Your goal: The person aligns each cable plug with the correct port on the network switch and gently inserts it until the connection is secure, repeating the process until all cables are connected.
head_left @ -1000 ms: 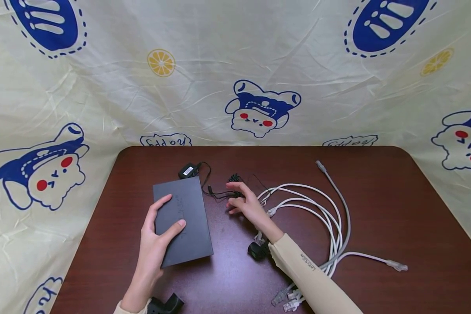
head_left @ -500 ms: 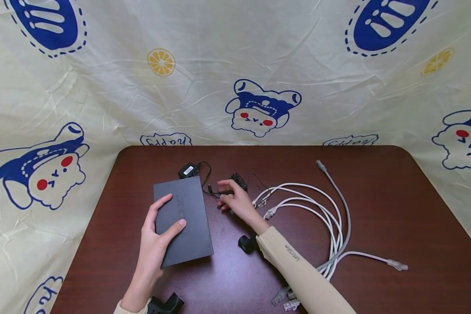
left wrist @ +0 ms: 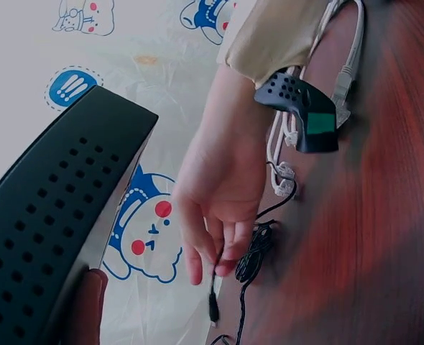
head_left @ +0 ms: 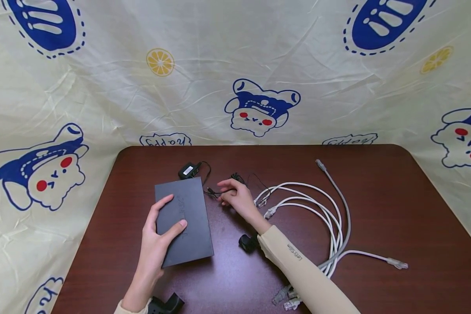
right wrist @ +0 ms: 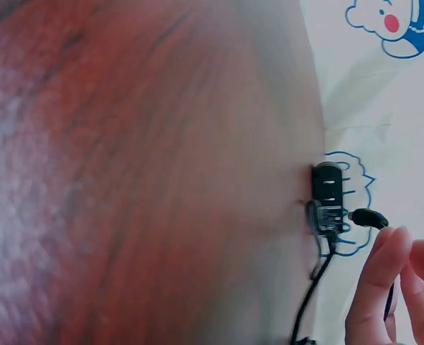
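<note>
Right hand [head_left: 241, 201] pinches the power plug [right wrist: 370, 218], left hand [head_left: 157, 237] grips the vented box [head_left: 192, 240] (not joined yet!); Ethernet cables [head_left: 331, 261] lie loose.

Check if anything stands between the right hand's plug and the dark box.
Only the thin cord from the adapter runs in the gap beside the dark box; nothing else visible stands between box and plug. No socket shows, so the end point is uncertain.
</note>
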Motion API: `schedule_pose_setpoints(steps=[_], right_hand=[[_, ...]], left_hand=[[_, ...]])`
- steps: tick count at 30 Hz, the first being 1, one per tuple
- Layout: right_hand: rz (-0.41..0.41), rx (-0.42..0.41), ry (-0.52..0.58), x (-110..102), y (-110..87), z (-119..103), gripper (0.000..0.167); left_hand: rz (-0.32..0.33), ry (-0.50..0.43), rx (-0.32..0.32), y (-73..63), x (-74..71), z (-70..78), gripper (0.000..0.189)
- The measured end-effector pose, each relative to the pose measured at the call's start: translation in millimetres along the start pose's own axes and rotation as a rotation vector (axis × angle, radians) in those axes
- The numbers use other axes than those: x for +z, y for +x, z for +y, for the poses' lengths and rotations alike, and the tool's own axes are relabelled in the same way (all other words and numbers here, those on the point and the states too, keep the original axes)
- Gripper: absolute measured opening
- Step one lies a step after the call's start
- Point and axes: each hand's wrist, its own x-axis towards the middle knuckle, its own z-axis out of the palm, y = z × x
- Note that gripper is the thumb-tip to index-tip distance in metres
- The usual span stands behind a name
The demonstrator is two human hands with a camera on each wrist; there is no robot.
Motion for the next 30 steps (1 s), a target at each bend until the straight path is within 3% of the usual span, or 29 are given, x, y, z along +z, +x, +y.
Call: schedule_pose_setpoints(steps=[16,23,30], right_hand=[[-0.002,-0.075,-0.013,-16,-19.5,-23,0.024],[0.02,-0.117,-0.012,-26,-20.8,-8,0.022],[0.038,-0.146,-0.115,-31,-24.3,-3,0.022]], left_hand=[[-0.018,-0.003,-0.006,-1.8,1.0,0.5,0.061],[-0.04,-0.019,-0.007,-3.0,1.6,1.5,0.061],[-0.054,-0.032,0.002,-2.9,2.7,1.4,0.06]])
